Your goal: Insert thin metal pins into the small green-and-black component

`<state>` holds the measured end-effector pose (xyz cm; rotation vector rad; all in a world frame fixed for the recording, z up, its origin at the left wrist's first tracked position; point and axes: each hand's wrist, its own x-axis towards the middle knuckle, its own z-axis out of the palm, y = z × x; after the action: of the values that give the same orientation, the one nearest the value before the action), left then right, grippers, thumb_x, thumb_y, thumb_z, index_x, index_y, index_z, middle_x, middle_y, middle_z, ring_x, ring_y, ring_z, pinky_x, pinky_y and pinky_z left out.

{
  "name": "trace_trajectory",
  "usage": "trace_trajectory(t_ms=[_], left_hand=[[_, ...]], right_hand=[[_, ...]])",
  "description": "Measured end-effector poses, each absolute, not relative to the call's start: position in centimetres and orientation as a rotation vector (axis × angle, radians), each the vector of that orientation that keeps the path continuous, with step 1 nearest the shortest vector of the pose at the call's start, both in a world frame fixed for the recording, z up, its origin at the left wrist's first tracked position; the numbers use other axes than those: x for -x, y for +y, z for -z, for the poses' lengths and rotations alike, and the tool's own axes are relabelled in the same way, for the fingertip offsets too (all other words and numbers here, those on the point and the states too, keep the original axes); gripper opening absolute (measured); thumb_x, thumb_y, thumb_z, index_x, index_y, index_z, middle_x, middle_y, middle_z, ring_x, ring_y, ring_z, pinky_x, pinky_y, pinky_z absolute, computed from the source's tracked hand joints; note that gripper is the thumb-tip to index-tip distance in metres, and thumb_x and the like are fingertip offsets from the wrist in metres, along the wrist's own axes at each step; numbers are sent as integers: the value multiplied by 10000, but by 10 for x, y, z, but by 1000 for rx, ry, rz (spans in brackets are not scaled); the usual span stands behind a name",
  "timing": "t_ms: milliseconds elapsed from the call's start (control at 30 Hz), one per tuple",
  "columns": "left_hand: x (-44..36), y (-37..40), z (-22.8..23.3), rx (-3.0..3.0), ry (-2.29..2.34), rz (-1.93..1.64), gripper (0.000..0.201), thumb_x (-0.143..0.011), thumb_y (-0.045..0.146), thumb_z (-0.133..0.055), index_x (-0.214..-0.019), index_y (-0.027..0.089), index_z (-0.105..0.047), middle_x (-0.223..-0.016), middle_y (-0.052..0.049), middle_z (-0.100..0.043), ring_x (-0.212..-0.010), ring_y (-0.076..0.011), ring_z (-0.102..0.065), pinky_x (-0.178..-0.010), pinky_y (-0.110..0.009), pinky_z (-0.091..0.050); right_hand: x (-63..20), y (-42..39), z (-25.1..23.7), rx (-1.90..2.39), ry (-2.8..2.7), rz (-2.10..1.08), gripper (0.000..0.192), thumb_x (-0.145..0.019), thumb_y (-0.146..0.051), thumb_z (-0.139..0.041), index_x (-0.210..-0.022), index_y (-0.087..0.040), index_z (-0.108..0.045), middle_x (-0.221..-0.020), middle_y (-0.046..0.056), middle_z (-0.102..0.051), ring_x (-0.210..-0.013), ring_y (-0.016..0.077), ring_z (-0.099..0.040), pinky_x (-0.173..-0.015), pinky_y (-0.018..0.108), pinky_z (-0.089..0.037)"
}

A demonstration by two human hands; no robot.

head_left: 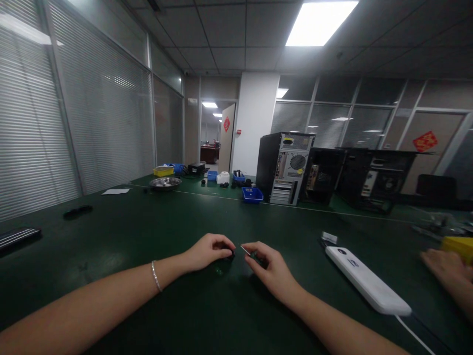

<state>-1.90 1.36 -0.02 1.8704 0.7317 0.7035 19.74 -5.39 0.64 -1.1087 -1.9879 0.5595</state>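
Fingers of the left hand (pixel 209 251) curl closed around a small dark part (pixel 229 255) that shows just past the fingertips, resting on the green table (pixel 148 231). The right hand (pixel 268 264) pinches a thin metal tool (pixel 245 249), its tip just beside the left fingertips. Well off to the right of the right fingers lies a white power strip (pixel 365 281), with another person's hand (pixel 449 271) beyond it.

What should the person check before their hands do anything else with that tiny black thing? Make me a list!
1. Left hand grips the small black part: ok.
2. Right hand pinches the thin metal tool: ok.
3. Tool tip lined up with the part: cannot tell, too small.
4. Green mat under the hands bare: ok.
5. White power strip apart from the right hand: ok.
6. Co-worker's hand away from the part: ok.
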Motion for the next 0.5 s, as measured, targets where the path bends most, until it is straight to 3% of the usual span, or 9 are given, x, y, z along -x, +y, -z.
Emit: trace_trajectory(t_ms=[267,367,500], left_hand=[[40,26,-10,-2201,764,-563,337,-715,294,-710,-1035,207,-648,-1044,-49,-629,-966,-222,-573,-845,-349,-440],[44,27,-10,-2268,778,-567,466,-691,333,-731,-1130,245,-602,-1122,-50,-589,-1050,-244,-526,-878,-364,-416],[50,31,-8,-2372,756,-599,469,-684,374,-733,-1121,260,-603,-1088,-46,-585,-1045,-248,-501,-867,-352,-403]], right_hand=[[-178,-61,-20,1171,-2340,-418,145,-827,-209,-586,-942,-234,-672,-899,24,-672,-812,190,-612,-714,275,-448],[-166,-56,-24,1226,-2400,-414,142,-814,-252,-613,-937,-244,-684,-901,27,-687,-819,205,-621,-703,279,-445],[-149,-49,-21,1281,-2394,-371,188,-776,-329,-665,-944,-250,-697,-963,40,-651,-837,213,-610,-681,274,-444]])
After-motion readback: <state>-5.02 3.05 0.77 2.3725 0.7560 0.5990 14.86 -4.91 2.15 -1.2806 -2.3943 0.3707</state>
